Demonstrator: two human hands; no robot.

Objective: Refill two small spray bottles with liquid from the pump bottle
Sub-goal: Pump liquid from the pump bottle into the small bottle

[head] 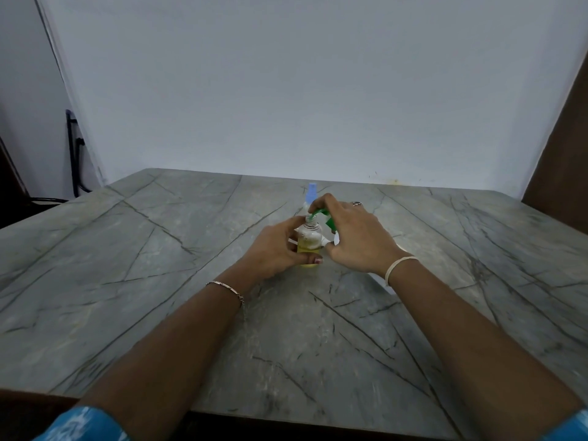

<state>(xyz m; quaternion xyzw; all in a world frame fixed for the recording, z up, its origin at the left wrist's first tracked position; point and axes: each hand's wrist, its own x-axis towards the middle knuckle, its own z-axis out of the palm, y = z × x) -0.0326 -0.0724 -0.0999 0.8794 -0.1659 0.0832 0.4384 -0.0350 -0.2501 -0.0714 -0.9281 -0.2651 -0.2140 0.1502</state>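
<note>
Yellow-filled spray bottle (310,238) within curled left fingers (295,222); green pump nozzle (330,223) pinched in right fingers (322,200)

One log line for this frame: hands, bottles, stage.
left hand grips small bottle on table | right hand holds green pump head at its mouth | blue-capped bottle behind | stage: likely filling

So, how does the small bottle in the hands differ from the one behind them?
The near bottle is gripped by the left hand; the far bottle stands free. The near bottle is uncapped, with the right hand holding a green spout at its neck; the far bottle wears a blue cap. Yellow liquid shows in the near bottle; the far bottle's body is mostly hidden. Both stand upright.
</note>
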